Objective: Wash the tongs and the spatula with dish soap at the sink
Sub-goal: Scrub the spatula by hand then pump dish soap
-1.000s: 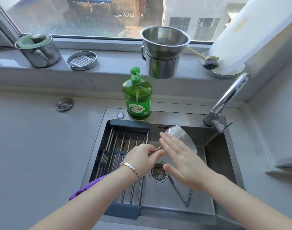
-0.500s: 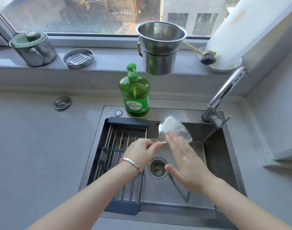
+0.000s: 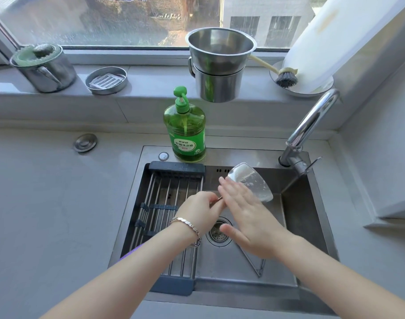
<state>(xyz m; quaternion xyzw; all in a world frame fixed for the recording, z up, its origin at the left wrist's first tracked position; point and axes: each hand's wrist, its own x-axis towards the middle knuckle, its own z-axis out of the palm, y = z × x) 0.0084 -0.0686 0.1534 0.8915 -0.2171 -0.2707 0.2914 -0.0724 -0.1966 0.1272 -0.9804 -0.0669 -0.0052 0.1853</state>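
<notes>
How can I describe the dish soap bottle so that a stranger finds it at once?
Start at the steel sink. On its back rim, just behind the drying rack, stands the dish soap bottle. It is the only green, see-through thing there, with a pump top, unlike the steel pots behind.

Two stacked steel pots point(image 3: 216, 72) top centre, one lidded steel pot point(image 3: 47, 70) upper left, one green pump bottle point(image 3: 185, 132), one clear-bladed spatula point(image 3: 252, 183).

The dish soap bottle point(image 3: 185, 130) is clear green with a green-and-white label. The spatula point(image 3: 252, 183) has a see-through, speckled head and a purple handle. Steel-grey sink point(image 3: 298, 215); the rack point(image 3: 176, 168) has dark blue-grey ends and silver bars; pale grey counter point(image 3: 47, 215)
</notes>
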